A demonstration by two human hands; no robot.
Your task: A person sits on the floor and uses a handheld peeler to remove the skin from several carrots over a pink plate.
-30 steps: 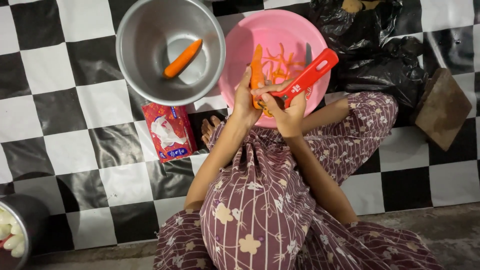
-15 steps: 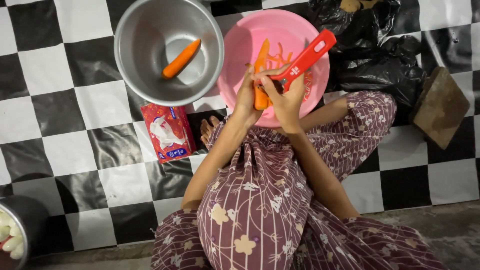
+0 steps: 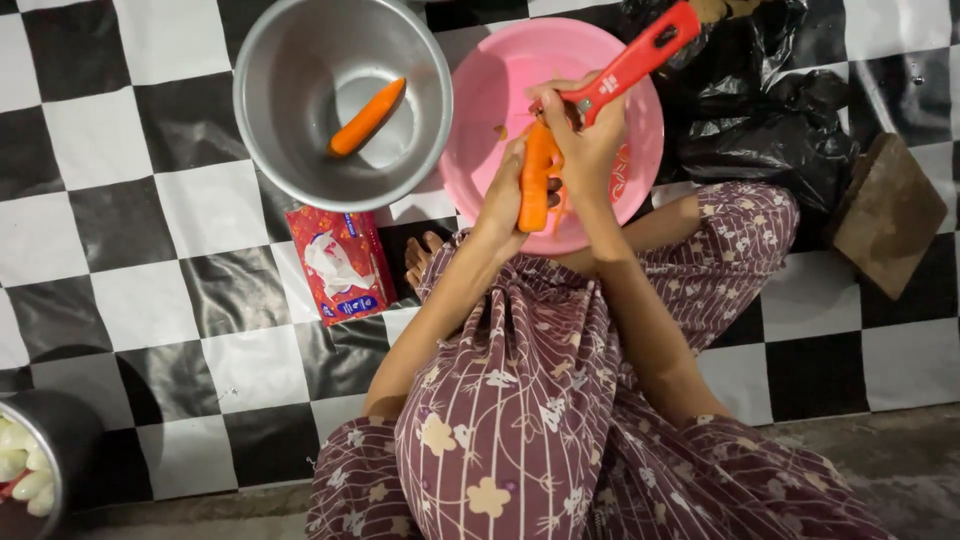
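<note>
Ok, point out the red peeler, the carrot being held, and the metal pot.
red peeler (image 3: 640, 55), head view, on its handle.
held carrot (image 3: 535, 190), head view, mid-length.
metal pot (image 3: 290, 75), head view, inner wall.

Over a pink basin (image 3: 480, 110), the left hand (image 3: 503, 200) gripped an upright carrot (image 3: 535, 185) while the right hand (image 3: 590, 140) held a red peeler (image 3: 635, 60) at its top, beside a steel bowl (image 3: 270, 90) containing another carrot (image 3: 366, 117).

- Pot (image 3: 40, 465) at bottom-left: cut off by frame edge, whitish contents partly seen, can't tell what.
- Black bag (image 3: 770, 110): top cut off.
- Carrot (image 3: 535, 185) lower end hidden behind left hand (image 3: 505, 200).
- Peeler (image 3: 630, 65) blade hidden by right hand (image 3: 590, 150) fingers.
</note>
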